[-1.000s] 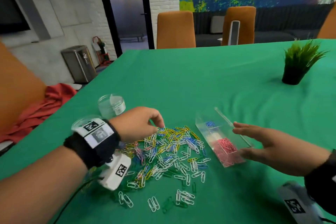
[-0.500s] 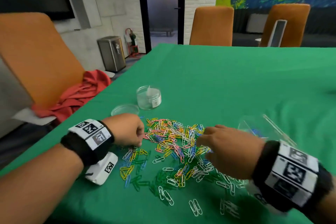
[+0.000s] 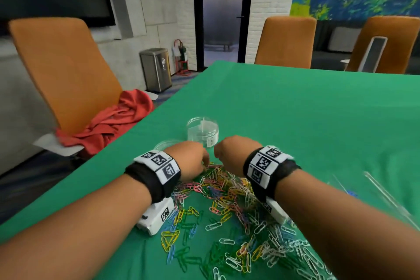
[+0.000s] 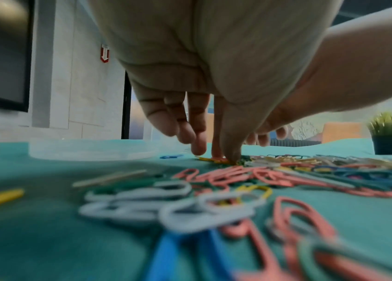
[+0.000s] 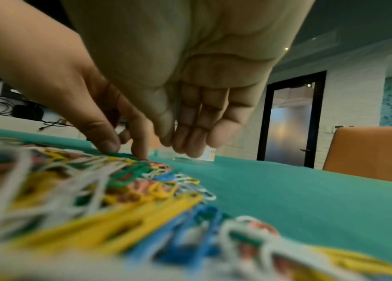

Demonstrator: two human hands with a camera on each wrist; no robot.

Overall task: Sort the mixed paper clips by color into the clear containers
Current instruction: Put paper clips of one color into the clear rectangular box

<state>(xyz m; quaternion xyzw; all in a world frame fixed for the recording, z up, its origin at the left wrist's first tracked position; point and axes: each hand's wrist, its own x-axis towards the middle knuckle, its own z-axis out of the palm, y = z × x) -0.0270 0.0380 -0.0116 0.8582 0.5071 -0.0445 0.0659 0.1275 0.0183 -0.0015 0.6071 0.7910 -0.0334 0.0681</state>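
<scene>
Nearest the person, loose paper clips (image 3: 227, 218) of white, yellow, blue, pink and green lie spread over the green desk (image 3: 318, 120), thinning toward its near edge. Both hands work at the far side of this heap. The left hand (image 3: 188, 158) has thumb and forefinger down on a yellow clip (image 4: 210, 159), pinching at it. The right hand (image 3: 234, 151) presses thumb and forefinger tips onto a green clip (image 5: 117, 154), though blur leaves it unclear whether either clip is yet gripped. Just beyond the hands stands a round clear container (image 3: 203, 132), with a shallow clear lid (image 3: 167, 144) to its left. The step in hand is picking single clips; next, each needs lifting free of its tangled neighbours and carrying to a container.
</scene>
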